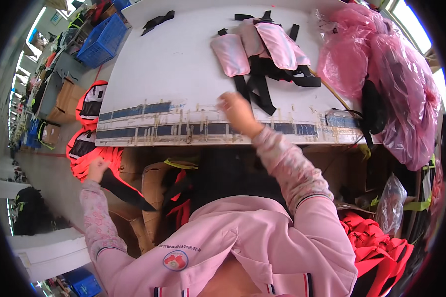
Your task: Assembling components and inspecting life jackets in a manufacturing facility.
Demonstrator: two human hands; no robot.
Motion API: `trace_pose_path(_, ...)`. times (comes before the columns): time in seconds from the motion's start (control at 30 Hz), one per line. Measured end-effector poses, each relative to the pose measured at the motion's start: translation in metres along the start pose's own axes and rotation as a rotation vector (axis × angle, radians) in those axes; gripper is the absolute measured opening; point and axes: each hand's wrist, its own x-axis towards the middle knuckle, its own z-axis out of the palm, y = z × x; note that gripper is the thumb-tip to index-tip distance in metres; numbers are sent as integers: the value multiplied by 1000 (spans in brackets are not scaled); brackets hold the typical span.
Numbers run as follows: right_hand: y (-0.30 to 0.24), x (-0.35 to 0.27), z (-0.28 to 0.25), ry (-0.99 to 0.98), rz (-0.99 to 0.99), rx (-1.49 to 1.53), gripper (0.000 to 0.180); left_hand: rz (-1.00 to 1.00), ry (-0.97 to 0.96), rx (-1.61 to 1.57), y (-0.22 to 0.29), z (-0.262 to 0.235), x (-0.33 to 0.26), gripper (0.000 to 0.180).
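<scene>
My left hand (98,169), past the table's left edge, is closed on a bright red-orange fabric article (79,152) with black mesh panels and a dark strap hanging from it. A similar red-orange piece (90,105) lies just beyond it, against the table's side. Over the near part of the white table (173,74), my right hand (239,113) is blurred by motion, and whether its fingers are apart does not show. Beyond that hand lie several pink padded pieces (231,55) with black straps (260,95), heaped together.
A short black strap (158,21) lies at the table's far left. Pink plastic bags (399,84) bulge over the right side. A blue crate (102,39) stands beyond the left edge. Red fabric pieces (376,242) are piled at lower right, and cardboard (153,193) stands under the table.
</scene>
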Motion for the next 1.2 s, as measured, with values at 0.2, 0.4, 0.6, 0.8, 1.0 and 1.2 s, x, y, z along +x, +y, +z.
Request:
trace_pose_path(0.2, 50, 60, -19, -13, 219, -682, 47, -190, -365, -8, 0, 115, -35, 25)
trace_pose_path(0.4, 59, 64, -14, -88, 254, -738, 52, 13, -460, -181, 85, 153, -8, 21)
trace_pose_path(0.6, 22, 64, -36, -167, 250, 300, 35, 344, -137, -252, 209, 152, 39, 39)
trace_pose_path(0.8, -118, 57, -120, -348, 257, 1094, 16, 614, 233, -266, 330, 177, 76, 68)
trace_pose_path(1.0, -133, 63, -138, -277, 220, 1416, 23, 475, -137, -890, 373, 204, 83, 50)
trace_pose_path(1.2, -22, 35, -74, 16, 168, 606, 30, 209, -181, -1051, 341, 244, 88, 40)
